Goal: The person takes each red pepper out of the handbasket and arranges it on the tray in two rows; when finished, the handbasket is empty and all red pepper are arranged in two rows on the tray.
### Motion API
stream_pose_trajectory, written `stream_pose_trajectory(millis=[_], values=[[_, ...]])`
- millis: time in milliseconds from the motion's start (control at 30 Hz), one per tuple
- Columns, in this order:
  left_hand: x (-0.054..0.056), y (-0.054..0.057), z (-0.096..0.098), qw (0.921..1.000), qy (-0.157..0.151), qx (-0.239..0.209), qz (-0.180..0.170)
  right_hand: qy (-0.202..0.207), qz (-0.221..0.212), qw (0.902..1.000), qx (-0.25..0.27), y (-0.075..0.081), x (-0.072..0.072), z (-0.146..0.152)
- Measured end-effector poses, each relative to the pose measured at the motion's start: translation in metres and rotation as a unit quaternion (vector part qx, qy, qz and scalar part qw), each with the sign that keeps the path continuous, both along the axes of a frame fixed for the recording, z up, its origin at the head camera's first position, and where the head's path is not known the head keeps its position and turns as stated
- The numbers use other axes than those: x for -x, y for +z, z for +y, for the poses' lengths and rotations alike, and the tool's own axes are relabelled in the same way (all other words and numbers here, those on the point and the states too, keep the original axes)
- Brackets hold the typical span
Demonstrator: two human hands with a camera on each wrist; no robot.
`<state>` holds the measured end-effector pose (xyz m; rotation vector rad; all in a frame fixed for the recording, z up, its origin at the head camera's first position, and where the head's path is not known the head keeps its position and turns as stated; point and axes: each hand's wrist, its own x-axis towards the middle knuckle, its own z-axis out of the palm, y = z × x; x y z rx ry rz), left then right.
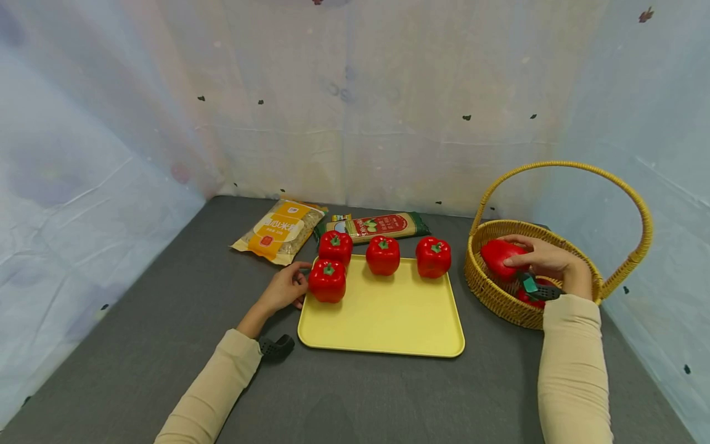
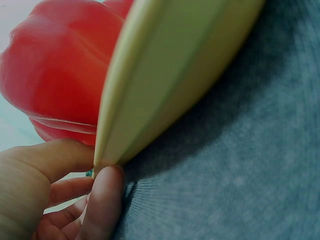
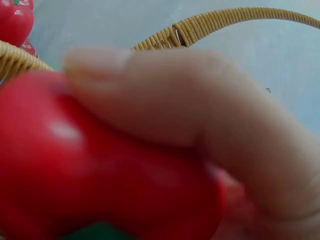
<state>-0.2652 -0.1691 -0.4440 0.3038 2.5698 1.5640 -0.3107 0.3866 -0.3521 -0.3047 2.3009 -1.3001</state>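
Observation:
My left hand (image 1: pixel 285 287) pinches the left rim of a yellow tray (image 1: pixel 383 327) between thumb and finger; the left wrist view shows the rim (image 2: pixel 120 105) close up. Right beside those fingers a red bell pepper (image 1: pixel 327 281) stands on the tray. Behind it are more red bell peppers (image 1: pixel 335 248), one near the tray's middle back (image 1: pixel 383 255) and one at its back right corner (image 1: pixel 433 257). Inside the wicker basket (image 1: pixel 499 302) my right hand (image 1: pixel 546 258) grips a tilted red bell pepper (image 1: pixel 499 258). Under that wrist lies another red bell pepper (image 1: pixel 535 293), partly hidden.
Behind the tray lie a yellow-labelled bag of grain (image 1: pixel 283 231) and a long green and red packet (image 1: pixel 377 227), with a small yellow packet (image 1: pixel 341 217) near it. The basket's tall handle (image 1: pixel 638 203) arches above the right hand. Pale curtains (image 1: pixel 388 123) surround the grey table (image 1: pixel 360 394).

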Motion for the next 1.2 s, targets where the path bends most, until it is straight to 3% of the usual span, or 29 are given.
stream_pose_trajectory(millis=[367, 600, 900, 1100, 1200], values=[[0.000, 0.001, 0.001, 1.0000, 0.001, -0.001, 0.008, -0.074, 0.062, 0.9950, 0.026, 0.015, -0.006, -0.007], [0.000, 0.000, 0.000, 0.9999, 0.002, 0.001, 0.013, -0.138, 0.126, 0.9823, 0.009, 0.028, -0.017, -0.015], [0.000, -0.002, 0.000, 0.9998, 0.005, 0.002, 0.017, -0.129, 0.243, 0.9614, 0.013, 0.049, -0.034, -0.043], [0.000, -0.003, 0.000, 0.9998, 0.008, 0.008, 0.014, -0.121, 0.308, 0.9436, -0.012, 0.050, -0.046, -0.071], [-0.001, -0.003, 0.000, 0.9998, 0.009, 0.010, 0.014, -0.095, 0.334, 0.9376, 0.012, 0.048, -0.052, -0.088]])
